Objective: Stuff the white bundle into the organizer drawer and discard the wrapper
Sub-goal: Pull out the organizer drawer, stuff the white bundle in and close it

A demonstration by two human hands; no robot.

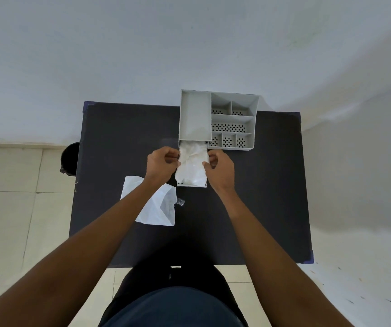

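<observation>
Head view showed the white bundle [191,165] lying in the pulled-out organizer drawer [191,184], with its long axis running from 12 to 6 o'clock, the same way as the drawer slides. Its far end reached under the organizer [218,119] body, and its near end bulged above the drawer front. The left hand [161,165] stood at 9 o'clock of the bundle and the right hand [220,169] at 3 o'clock, both equally near. The fingers [207,165] of both hands were curled narrow and pinched the edges of the bundle; how firmly, I could not tell. I judged that the next push should go downward and toward 12 o'clock, along this axis, because the bundle was not yet fully inside. The wrapper [152,204] lay flat on the dark tabletop [260,185] at 7 o'clock of the drawer, partly under the left forearm, so the left hand was nearer to it for discarding.
</observation>
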